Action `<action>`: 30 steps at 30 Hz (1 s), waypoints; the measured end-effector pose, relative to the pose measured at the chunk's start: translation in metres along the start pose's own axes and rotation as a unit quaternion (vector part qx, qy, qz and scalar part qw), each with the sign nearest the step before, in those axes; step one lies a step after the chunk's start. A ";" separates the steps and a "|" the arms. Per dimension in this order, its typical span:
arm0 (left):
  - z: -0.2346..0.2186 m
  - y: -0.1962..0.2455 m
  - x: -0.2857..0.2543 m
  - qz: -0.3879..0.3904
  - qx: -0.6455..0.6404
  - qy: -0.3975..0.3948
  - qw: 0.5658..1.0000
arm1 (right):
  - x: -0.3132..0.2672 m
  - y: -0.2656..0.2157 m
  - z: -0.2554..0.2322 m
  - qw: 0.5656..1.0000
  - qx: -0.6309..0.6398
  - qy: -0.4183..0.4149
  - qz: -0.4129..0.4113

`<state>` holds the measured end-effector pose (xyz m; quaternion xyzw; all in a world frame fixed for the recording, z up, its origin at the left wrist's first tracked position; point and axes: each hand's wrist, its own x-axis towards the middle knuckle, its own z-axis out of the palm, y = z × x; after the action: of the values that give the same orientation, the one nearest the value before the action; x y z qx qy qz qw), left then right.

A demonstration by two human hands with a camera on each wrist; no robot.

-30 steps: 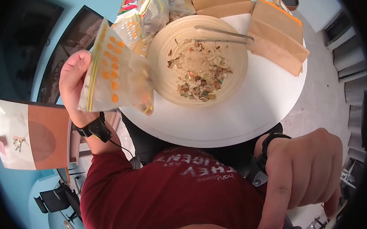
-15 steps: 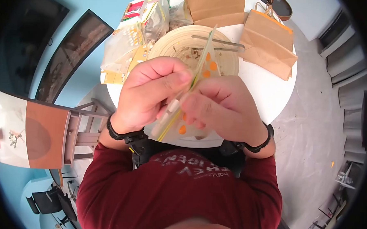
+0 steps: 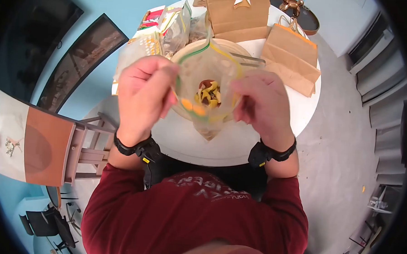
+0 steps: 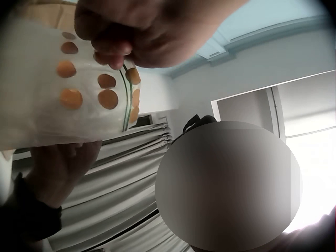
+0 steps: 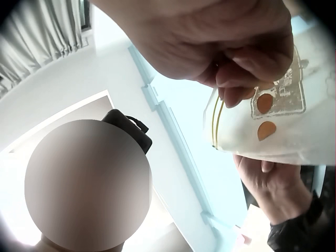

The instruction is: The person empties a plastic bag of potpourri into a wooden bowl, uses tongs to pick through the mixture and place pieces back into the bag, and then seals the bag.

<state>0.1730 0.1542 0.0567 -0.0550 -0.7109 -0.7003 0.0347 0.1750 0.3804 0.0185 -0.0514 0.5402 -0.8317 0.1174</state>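
A clear zip bag [image 3: 199, 68] with orange dots is held spread at its mouth above the front of the table. My left hand [image 3: 143, 92] pinches the rim with the green zip strip, and my right hand [image 3: 266, 102] pinches the opposite rim with the yellow strip. Yellow and brown pieces [image 3: 208, 93] lie down inside the bag. Behind and partly hidden by it sits a round pale wooden dish [image 3: 245, 48], with metal tongs [image 3: 256, 62] across its right edge. Dots on the bag's outside also show in the left wrist view.
Filled zip bags [image 3: 175, 37] stand at the table's back left. Brown paper bags lean at the back, and another paper bag [image 3: 290, 60] lies at the right. The white round table [image 3: 175, 148] ends just before the person's lap. A wooden stool [image 3: 93, 145] stands at left.
The left hand has brought the bag from the left to the middle. The right hand has come up from the lower right and gripped it, and the bag's mouth has been pulled open.
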 end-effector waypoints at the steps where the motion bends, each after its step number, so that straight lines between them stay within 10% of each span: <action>1: -0.002 -0.001 0.001 0.040 0.008 0.045 0.998 | 0.000 -0.001 -0.003 0.999 0.001 0.029 -0.025; 8: -0.023 -0.016 -0.004 0.117 0.103 0.029 0.987 | 0.011 0.010 -0.007 0.987 -0.012 0.088 -0.132; 14: -0.012 -0.007 0.018 0.367 0.258 -0.103 0.888 | 0.005 0.000 -0.004 0.984 -0.052 0.078 -0.152; 21: 0.029 -0.002 0.052 0.347 0.364 -0.280 0.818 | 0.001 -0.003 -0.012 0.978 -0.105 0.079 -0.161; 30: 0.048 -0.003 0.083 0.347 0.399 -0.314 0.788 | 0.005 -0.010 -0.025 0.968 -0.120 0.097 -0.196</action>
<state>0.0916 0.2046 0.0639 -0.4964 -0.8317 -0.2388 0.0688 0.1630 0.4051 0.0175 -0.0894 0.6245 -0.7685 -0.1074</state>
